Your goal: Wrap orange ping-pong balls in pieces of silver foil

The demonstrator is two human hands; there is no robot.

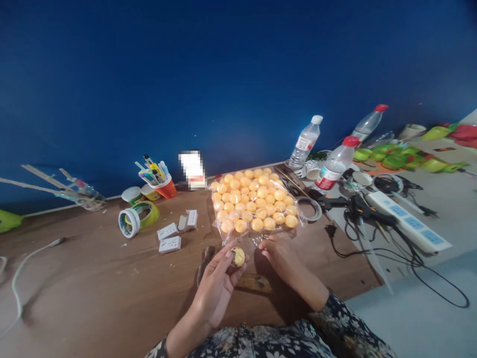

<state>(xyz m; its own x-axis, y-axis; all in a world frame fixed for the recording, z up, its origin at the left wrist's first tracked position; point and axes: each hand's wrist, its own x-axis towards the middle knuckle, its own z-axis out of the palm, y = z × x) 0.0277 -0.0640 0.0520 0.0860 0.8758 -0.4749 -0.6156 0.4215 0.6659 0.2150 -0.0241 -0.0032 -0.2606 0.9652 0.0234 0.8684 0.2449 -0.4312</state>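
Observation:
My left hand [219, 283] is closed around a small round piece [238, 257] with a yellow face and a dark edge, gripped between thumb and fingers. To its right, my right hand [280, 256] has its fingers drawn together over some small shiny bits [258, 240] on the table; what it pinches, if anything, is hidden. Just beyond both hands lies a clear plastic bag of orange balls [257, 199]. Under my hands is a flat, yellowish-brown piece [255, 282], partly covered. A dark curved object [205, 261] sits beside my left hand.
Small white boxes [170, 244], tape rolls [128, 223] and a cup of pens [166, 187] stand left. Water bottles [335, 166], glue guns [367, 211], a power strip [410, 221] and loose cables crowd the right. A white cable [17, 288] lies far left.

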